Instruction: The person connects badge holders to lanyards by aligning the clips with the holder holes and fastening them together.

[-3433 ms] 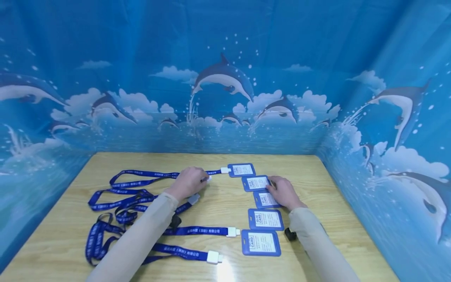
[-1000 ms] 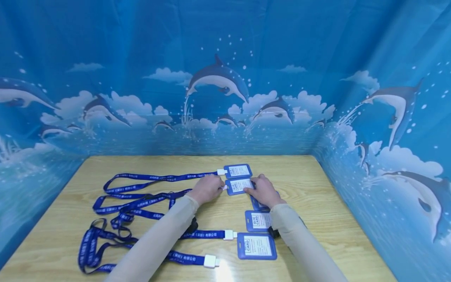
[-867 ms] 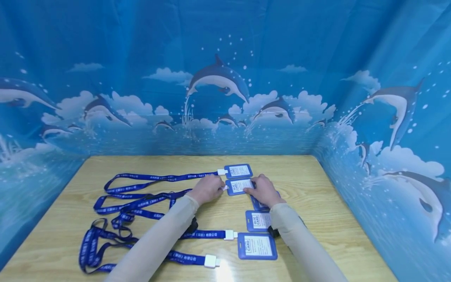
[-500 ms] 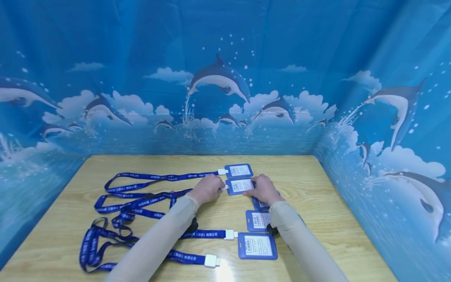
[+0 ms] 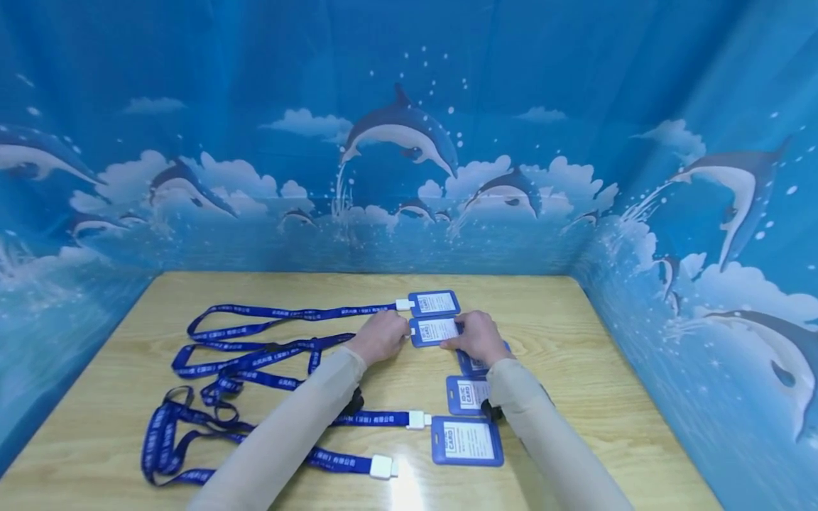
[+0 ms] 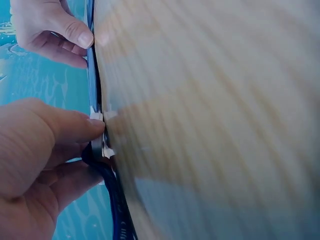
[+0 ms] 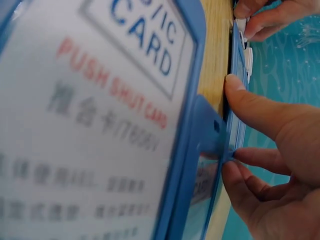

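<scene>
- Over a wood-grain table (image 5: 594, 426), my left hand (image 5: 381, 335) pinches a white clip (image 5: 412, 331) between thumb and fingers, its blue strap (image 6: 120, 215) trailing away from the grip
- My right hand (image 5: 481, 337) grips the far end of a blue card holder (image 5: 431, 331), second from the back of the row, thumb on one side and fingers on the other
- Clip and holder meet at the holder's slotted end; whether the tip is through the slot is hidden by my left fingers
- The step, as I judge it, is joining the two: best done with the right hand as a steady anchor while the left does the fine work
- A straight line from strap to holder should help, since a twisted clip could catch on the slot's rim
- A light tug afterwards would test the hold, as the plastic may only seem seated
- Just behind, the rearmost card holder (image 5: 434, 303), with its own clip (image 5: 404, 304) at its slotted end, offers a pattern to match
- Under my right hand, a tilted card holder (image 5: 471, 365) lies close by, best left undisturbed
</scene>
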A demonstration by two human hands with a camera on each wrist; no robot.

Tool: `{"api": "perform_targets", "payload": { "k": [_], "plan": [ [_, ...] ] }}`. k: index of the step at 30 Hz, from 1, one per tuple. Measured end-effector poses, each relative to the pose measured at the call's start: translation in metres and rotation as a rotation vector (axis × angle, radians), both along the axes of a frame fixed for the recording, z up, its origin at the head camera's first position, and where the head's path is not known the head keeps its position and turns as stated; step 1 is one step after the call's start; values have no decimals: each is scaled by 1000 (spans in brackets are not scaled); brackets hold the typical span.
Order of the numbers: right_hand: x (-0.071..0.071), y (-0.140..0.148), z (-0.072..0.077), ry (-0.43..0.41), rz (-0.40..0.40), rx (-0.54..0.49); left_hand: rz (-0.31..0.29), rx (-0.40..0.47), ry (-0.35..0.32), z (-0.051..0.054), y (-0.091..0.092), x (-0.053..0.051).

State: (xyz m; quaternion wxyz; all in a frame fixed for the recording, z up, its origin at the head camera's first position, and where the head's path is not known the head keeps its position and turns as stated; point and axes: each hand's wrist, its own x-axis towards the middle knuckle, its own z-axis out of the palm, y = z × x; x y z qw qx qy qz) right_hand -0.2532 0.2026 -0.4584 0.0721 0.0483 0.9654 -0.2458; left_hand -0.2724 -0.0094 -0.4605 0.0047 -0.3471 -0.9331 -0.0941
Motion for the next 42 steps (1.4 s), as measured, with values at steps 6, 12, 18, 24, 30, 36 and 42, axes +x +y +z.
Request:
{"api": "perform_targets", "payload": {
  "k": [6, 12, 18, 24, 30, 36, 42],
  "plan": [
    [-2, -3, 3, 18, 5, 12, 3, -2, -8, 4, 2, -4],
    [-2, -4, 3, -6, 6, 32, 21, 12, -21, 2, 2, -7],
    [-1, -3, -1, -3, 16, 56, 30, 25, -62, 1, 0, -7],
    [5, 7, 0, 19, 75, 37, 103, 57, -103, 17, -16, -1],
    [18, 29, 16, 59, 42, -31, 167, 39, -57, 53, -46, 6],
    [35, 51, 19, 89, 59, -12, 191, -20, -138, 57, -76, 25],
    [53, 64, 17, 116, 60, -13, 280, -24, -229, 34, -90, 46]
  ]
}}
